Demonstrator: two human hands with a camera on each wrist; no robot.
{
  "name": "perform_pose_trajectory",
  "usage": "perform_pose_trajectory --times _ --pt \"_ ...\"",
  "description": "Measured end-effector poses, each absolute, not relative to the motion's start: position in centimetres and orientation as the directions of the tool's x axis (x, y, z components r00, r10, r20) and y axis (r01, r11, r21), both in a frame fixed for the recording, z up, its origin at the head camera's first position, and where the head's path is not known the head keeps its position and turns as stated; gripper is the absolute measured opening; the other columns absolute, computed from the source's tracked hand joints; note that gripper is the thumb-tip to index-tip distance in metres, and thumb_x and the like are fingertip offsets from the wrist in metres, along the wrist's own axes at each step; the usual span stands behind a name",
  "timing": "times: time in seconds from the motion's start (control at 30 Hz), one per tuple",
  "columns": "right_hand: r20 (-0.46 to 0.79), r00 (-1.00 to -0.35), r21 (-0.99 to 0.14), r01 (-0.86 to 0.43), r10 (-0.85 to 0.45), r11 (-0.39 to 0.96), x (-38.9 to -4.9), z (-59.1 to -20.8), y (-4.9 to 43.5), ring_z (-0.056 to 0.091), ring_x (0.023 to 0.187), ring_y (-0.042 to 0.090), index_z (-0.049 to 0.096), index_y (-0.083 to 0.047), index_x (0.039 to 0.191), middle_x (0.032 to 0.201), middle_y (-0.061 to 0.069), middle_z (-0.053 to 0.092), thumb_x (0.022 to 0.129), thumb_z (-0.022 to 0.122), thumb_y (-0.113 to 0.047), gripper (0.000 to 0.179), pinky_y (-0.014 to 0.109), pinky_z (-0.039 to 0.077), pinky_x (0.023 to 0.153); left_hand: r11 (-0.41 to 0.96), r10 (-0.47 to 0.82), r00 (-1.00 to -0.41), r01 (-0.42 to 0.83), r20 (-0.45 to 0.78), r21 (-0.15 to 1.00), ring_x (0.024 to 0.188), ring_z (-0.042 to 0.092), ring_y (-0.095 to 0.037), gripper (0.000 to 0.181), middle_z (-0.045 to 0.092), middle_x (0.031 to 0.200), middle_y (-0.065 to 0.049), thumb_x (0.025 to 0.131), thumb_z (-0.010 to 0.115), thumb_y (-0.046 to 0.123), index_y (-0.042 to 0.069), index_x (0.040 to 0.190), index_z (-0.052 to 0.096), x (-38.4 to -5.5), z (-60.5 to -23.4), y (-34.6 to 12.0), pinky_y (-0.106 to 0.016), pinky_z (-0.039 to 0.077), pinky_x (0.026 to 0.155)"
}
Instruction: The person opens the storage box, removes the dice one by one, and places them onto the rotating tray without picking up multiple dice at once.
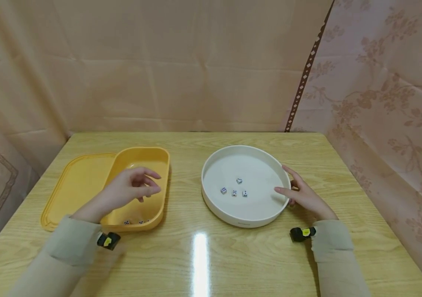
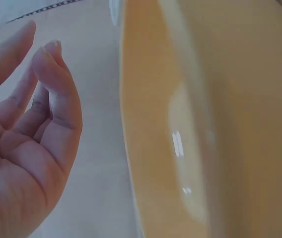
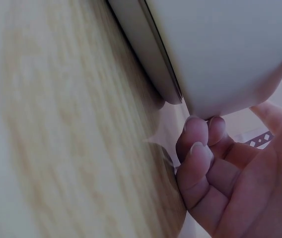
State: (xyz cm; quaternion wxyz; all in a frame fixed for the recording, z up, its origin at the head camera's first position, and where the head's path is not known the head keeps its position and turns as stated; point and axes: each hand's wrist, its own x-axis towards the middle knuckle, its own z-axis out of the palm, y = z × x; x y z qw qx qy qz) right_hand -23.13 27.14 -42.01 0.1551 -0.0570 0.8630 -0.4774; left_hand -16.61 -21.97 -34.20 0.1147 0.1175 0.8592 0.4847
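Note:
Over the yellow box (image 1: 163,159) my left hand (image 1: 127,187) hovers with loosely bent fingers. Its palm shows in the left wrist view with nothing held, apart from the box wall (image 2: 148,119). A few dice (image 1: 126,222) lie at the near end inside the box, partly cut off by its rim. With my right hand (image 1: 304,196) I grip the right side of a round white tray (image 1: 248,224), thumb over the rim and other fingers outside. In the right wrist view, curled fingers (image 3: 195,163) meet the tray's lower edge (image 3: 230,59). Several white dice (image 1: 234,193) rest on the tray floor.
A flat yellow lid (image 1: 81,185) lies left of the box, partly under it. Both containers stand on a wood-grain table (image 1: 185,181), a gap of bare tabletop between them. Cloth curtains (image 1: 181,74) hang behind the table and at its sides.

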Motion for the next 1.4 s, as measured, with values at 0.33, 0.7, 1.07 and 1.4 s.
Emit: perform_pose_trajectory --times 0.33,0.7,1.07,1.4 --pt "-0.211 -0.945 -0.842 0.046 -0.25 0.537 -23.1 -41.9 27.1 0.052 0.067 0.016 0.004 -0.025 0.16 0.106 0.019 0.051 0.096 0.065 -0.034 0.089 0.029 0.05 0.062 0.537 0.39 -0.909 0.095 -0.147 0.838 0.08 0.064 -0.021 0.042 0.07 0.1 -0.013 0.09 0.073 0.017 -0.002 0.124 0.06 -17.1 -36.1 -23.7 -0.034 0.055 0.062" --pt "-0.21 -0.946 -0.848 0.05 -0.248 0.528 -23.1 -42.1 27.2 0.052 0.067 0.016 0.004 -0.027 0.16 0.106 0.019 0.051 0.096 0.065 -0.033 0.089 0.029 0.05 0.062 0.555 0.476 -0.844 0.072 -0.246 0.829 0.072 0.062 -0.02 0.042 0.068 0.095 -0.011 0.087 0.075 0.011 -0.005 0.122 0.059 -17.3 -38.1 -24.0 -0.027 0.052 0.058" --pt "-0.212 -0.946 -0.845 0.051 -0.247 0.532 -23.2 -42.2 27.2 0.052 0.066 0.016 0.005 -0.027 0.16 0.105 0.019 0.051 0.096 0.065 -0.035 0.088 0.029 0.05 0.062 0.598 0.516 -0.785 0.043 -0.343 0.8 0.066 0.056 -0.013 0.042 0.066 0.089 -0.01 0.082 0.076 0.006 -0.005 0.119 0.06 -17.1 -38.6 -24.5 -0.024 0.048 0.055" --pt "-0.211 -0.946 -0.849 0.053 -0.245 0.526 -23.0 -41.9 27.0 0.051 0.066 0.016 0.005 -0.027 0.16 0.105 0.018 0.051 0.096 0.065 -0.032 0.088 0.029 0.049 0.061 0.612 0.534 -0.75 0.023 -0.391 0.79 0.068 0.052 -0.011 0.041 0.063 0.084 -0.006 0.073 0.061 -0.012 -0.006 0.113 0.061 -17.0 -39.0 -25.0 -0.018 0.041 0.056"
